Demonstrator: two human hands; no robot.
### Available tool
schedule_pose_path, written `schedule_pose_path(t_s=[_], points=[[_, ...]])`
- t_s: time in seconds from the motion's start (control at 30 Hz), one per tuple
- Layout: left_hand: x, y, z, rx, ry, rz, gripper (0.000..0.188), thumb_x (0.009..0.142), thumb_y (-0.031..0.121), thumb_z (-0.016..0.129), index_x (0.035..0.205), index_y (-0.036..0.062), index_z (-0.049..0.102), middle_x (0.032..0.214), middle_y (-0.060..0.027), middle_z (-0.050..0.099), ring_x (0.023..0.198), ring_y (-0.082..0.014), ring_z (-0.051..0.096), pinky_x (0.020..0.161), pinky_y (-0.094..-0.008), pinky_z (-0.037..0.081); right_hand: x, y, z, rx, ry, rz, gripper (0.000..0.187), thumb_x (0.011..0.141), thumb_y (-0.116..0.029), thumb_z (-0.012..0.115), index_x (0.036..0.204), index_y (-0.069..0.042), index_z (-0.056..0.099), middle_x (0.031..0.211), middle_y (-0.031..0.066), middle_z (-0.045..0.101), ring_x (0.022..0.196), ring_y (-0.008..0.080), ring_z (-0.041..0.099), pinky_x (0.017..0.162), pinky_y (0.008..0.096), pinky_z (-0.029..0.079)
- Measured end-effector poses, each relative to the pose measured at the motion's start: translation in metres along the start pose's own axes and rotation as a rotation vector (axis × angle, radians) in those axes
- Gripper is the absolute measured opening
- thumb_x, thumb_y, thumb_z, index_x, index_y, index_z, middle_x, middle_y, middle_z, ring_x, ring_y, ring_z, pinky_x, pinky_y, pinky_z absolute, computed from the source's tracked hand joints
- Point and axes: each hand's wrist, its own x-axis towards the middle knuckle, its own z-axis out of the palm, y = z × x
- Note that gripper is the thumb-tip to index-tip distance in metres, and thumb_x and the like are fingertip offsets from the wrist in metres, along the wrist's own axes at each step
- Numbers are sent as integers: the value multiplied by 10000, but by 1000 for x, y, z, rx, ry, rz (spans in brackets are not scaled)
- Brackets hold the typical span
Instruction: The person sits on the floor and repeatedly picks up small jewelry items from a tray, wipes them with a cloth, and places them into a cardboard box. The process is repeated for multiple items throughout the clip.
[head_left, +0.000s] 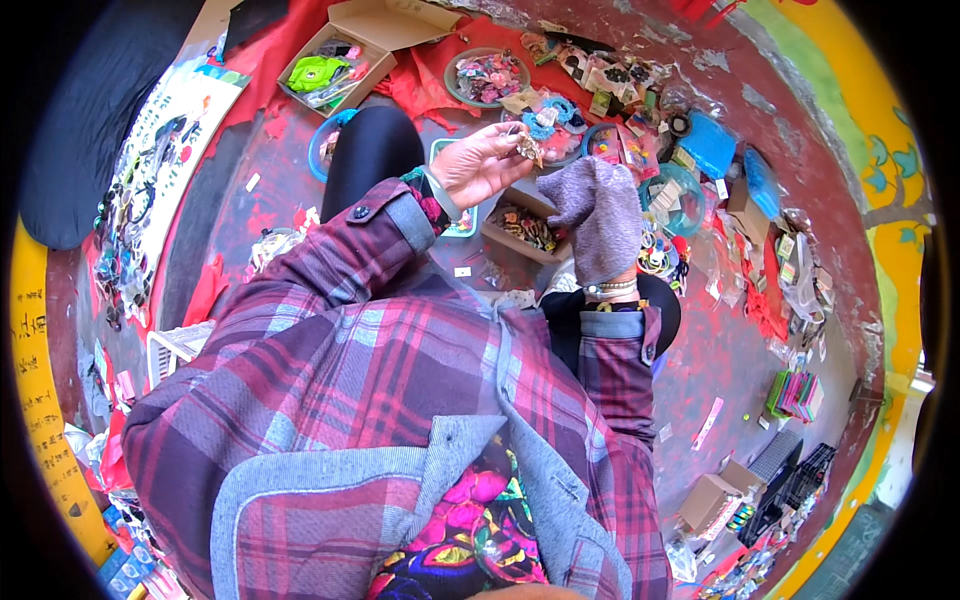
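My left hand [472, 170] is raised over the gap between my knees, its thumb and fingers pinching a small gold-brown ornament [530, 149], too small to name exactly. Just to the right, a greyish-purple cloth [602, 225] covers my right hand like a mitten and hides its fingers; only the wrist [622, 279] with a beaded bracelet shows below it. Whether those fingers are bent cannot be seen. Below and between the hands stands an open cardboard box [497, 243] of small mixed pieces. A green-rimmed tray [470, 232] sits beside it, partly behind my left wrist.
Round tubs of small accessories, such as the one at the back [452, 88], crowd the floor ahead. An open carton [372, 78] holds a lime-green bag. Hair ties lie on a white sheet [190, 125] at left. Packets and blue bags [708, 145] pile up at right.
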Motion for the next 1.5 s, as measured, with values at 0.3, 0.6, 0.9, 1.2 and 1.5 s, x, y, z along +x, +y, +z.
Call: schedule_pose_path(t_s=[0.3, 0.6, 0.9, 1.2, 1.5], points=[[-13, -40, 17, 345, 290, -21, 90, 833, 58, 566, 900, 35, 512, 915, -74, 575, 831, -153, 587, 713, -275, 535, -31, 32, 8, 438, 24, 100, 186, 906, -150, 408, 1027, -33, 486, 991, 64, 548, 908, 162, 547, 783, 275, 453], [-20, -54, 32, 400, 225, -161, 116, 858, 138, 551, 896, 29, 538, 788, -39, 567, 719, -118, 582, 664, -252, 532, -42, 32, -23, -910, -29, -458, 390, 644, -140, 651, 1015, -58, 565, 932, 94, 565, 841, 257, 566, 750, 327, 454], [-19, -49, 35, 617, 348, -76, 116, 843, 128, 565, 843, 18, 525, 768, -50, 562, 661, -123, 584, 593, -235, 533, -38, 16, -13, -1082, 30, -548, 339, 706, -61, 644, 1021, -36, 520, 925, 109, 528, 785, 212, 560, 677, 299, 459], [-21, -62, 39, 683, 337, -171, 89, 840, 96, 558, 867, 23, 515, 767, -54, 566, 655, -116, 586, 576, -235, 532, -40, 79, -29, -274, 123, -83, 196, 766, -51, 590, 954, 1, 574, 864, 85, 623, 762, 157, 604, 661, 258, 473], [-21, -66, 36, 630, 350, -237, 90, 843, 116, 561, 890, 57, 511, 789, -48, 590, 682, -125, 603, 591, -248, 539, -38, 68, -32, -1168, 68, -599, 249, 743, -75, 536, 976, 6, 566, 907, 152, 597, 801, 288, 597, 703, 333, 475]])
